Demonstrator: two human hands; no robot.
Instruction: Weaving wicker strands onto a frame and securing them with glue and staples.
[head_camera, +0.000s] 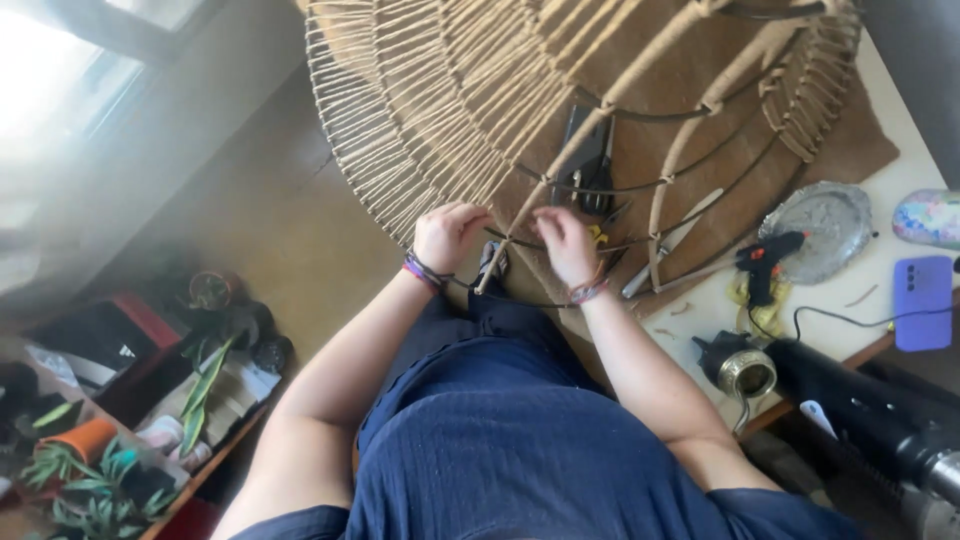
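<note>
Now we're wrapping twine on the wire frame: left hand and right hand both pinch it closed; next comes a tight pull.

My white table carries a brown burlap mat under a large twine-wrapped wire frame. To the right lie a silver foil tray, a black glue gun, a purple phone, and near the edge, a small metal pot.
</note>
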